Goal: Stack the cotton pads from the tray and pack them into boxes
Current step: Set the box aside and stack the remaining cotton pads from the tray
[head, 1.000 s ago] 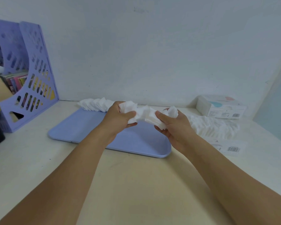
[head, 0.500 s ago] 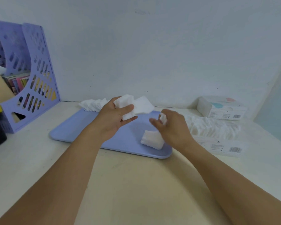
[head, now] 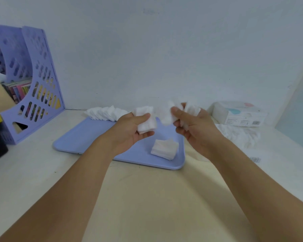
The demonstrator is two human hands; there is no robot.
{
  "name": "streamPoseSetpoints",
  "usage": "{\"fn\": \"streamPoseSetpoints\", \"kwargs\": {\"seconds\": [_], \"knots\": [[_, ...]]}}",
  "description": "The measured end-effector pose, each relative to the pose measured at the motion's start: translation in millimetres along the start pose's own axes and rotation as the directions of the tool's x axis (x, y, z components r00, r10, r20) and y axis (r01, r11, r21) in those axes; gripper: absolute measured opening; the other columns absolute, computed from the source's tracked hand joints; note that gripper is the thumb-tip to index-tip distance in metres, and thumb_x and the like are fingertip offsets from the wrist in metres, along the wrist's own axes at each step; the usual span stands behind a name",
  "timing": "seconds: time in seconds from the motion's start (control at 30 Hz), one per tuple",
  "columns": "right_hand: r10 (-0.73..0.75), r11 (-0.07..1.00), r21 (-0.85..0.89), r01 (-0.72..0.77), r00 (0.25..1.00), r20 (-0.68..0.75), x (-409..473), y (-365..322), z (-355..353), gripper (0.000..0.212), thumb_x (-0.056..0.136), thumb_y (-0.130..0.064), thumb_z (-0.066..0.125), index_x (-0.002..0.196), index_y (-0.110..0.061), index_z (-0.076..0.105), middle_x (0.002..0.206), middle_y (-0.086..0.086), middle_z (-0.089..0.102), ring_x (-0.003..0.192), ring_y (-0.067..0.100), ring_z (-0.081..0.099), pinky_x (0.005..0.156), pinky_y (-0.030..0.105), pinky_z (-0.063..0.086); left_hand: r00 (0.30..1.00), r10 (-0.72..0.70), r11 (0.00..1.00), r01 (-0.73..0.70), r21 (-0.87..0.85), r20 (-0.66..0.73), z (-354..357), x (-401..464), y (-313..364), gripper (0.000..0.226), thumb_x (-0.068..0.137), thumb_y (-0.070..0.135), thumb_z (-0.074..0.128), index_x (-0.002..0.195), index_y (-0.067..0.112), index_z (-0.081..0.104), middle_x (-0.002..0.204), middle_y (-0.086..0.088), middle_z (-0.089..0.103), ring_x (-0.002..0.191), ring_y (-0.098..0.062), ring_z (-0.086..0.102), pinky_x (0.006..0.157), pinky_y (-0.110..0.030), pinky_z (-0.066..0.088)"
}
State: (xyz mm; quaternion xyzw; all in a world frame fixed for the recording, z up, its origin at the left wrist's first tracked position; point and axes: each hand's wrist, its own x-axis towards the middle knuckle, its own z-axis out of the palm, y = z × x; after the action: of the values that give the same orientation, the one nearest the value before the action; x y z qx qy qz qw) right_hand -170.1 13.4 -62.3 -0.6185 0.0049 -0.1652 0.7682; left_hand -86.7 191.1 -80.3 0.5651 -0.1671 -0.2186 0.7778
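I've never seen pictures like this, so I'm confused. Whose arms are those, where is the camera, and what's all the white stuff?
The arms belong to a person wearing a camera on their head, so you see what they see, looking down at a table. The white stuff is cotton pads. The left hand holds a small bundle of pads, and the right hand holds more pads in its fingers. A little stack of pads lies on the blue tray. More pads lie at the tray's far edge and right of it. A box stands at the back right, and a purple file holder on the left.
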Motion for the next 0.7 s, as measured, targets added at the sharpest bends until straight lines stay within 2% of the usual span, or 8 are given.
{"fn": "streamPoseSetpoints", "kwargs": {"seconds": [0.07, 0.17, 0.3, 0.37, 0.47, 0.6, 0.7], "knots": [[-0.067, 0.988, -0.130, 0.086, 0.988, 0.142, -4.7, -11.0, -4.4, 0.010, 0.089, -0.009, 0.073, 0.090, -0.011, 0.064, 0.066, 0.003, 0.055, 0.056, 0.013, 0.050, 0.051, 0.023, 0.039, 0.999, -0.037, 0.998, 0.037, 0.057, 0.002, 4.5, -1.8, 0.1, 0.029, 0.103, 0.012, 0.048, 0.130, 0.005, 0.058, 0.114, -0.010, 0.066, 0.093, -0.019, 0.066, 0.073, -0.033, 0.061], [-0.023, 0.907, -0.396, 0.143, 0.956, 0.293, -11.8, -15.4, -6.7, 0.013, 0.083, -0.011, 0.081, 0.085, -0.012, 0.068, 0.069, 0.007, 0.054, 0.061, 0.019, 0.046, 0.052, 0.024, 0.038, 0.994, -0.091, 0.990, 0.084, 0.114, 0.057, 15.1, -6.2, -1.7, 0.032, 0.104, 0.012, 0.036, 0.119, 0.010, 0.064, 0.107, -0.008, 0.072, 0.088, -0.016, 0.069, 0.074, -0.032, 0.060], [-0.049, 0.858, -0.487, 0.161, 0.971, 0.235, -7.3, -5.0, -9.6, 0.016, 0.083, -0.019, 0.083, 0.083, -0.008, 0.072, 0.064, 0.008, 0.053, 0.055, 0.015, 0.044, 0.049, 0.022, 0.036, 0.991, -0.100, 0.968, 0.078, 0.238, 0.084, 23.1, -7.7, -8.4, 0.040, 0.106, 0.019, 0.032, 0.133, 0.009, 0.060, 0.129, -0.013, 0.067, 0.107, -0.020, 0.067, 0.078, -0.031, 0.058], [-0.064, 0.865, -0.481, 0.146, 0.981, 0.183, -3.8, -1.4, -12.2, 0.019, 0.084, -0.019, 0.082, 0.089, -0.003, 0.073, 0.066, 0.009, 0.055, 0.056, 0.014, 0.046, 0.050, 0.022, 0.038, 0.994, -0.070, 0.961, 0.043, 0.274, 0.088, 27.6, -9.0, -10.3, 0.038, 0.105, 0.017, 0.033, 0.132, 0.010, 0.059, 0.124, -0.010, 0.068, 0.108, -0.019, 0.066, 0.081, -0.031, 0.058], [-0.090, 0.881, -0.452, 0.138, 0.988, 0.126, -1.0, 1.3, -12.3, 0.017, 0.085, -0.017, 0.081, 0.091, -0.002, 0.074, 0.067, 0.011, 0.056, 0.056, 0.013, 0.047, 0.051, 0.024, 0.039, 0.994, -0.030, 0.965, 0.002, 0.263, 0.103, 34.5, -11.9, -10.4, 0.036, 0.103, 0.010, 0.031, 0.119, 0.017, 0.063, 0.112, -0.005, 0.069, 0.107, -0.020, 0.065, 0.088, -0.038, 0.058], [-0.088, 0.909, -0.400, 0.114, 0.993, 0.083, 1.1, 3.8, -13.4, 0.018, 0.086, -0.017, 0.080, 0.090, -0.001, 0.072, 0.065, 0.009, 0.053, 0.054, 0.012, 0.045, 0.049, 0.023, 0.038, 0.998, -0.014, 0.976, 0.001, 0.219, 0.061, 35.5, -10.5, -13.7, 0.036, 0.104, 0.015, 0.037, 0.133, 0.013, 0.058, 0.129, -0.012, 0.066, 0.118, -0.026, 0.064, 0.094, -0.045, 0.058], [-0.069, 0.901, -0.424, 0.088, 0.996, 0.061, 2.1, 5.6, -13.3, 0.023, 0.084, -0.018, 0.082, 0.095, 0.000, 0.074, 0.067, 0.007, 0.057, 0.055, 0.010, 0.050, 0.051, 0.024, 0.040, 0.998, -0.022, 0.985, 0.012, 0.173, 0.053, 40.4, -11.4, -15.4, 0.038, 0.107, 0.023, 0.034, 0.131, 0.011, 0.061, 0.130, -0.016, 0.066, 0.120, -0.029, 0.064, 0.096, -0.049, 0.056]]}}
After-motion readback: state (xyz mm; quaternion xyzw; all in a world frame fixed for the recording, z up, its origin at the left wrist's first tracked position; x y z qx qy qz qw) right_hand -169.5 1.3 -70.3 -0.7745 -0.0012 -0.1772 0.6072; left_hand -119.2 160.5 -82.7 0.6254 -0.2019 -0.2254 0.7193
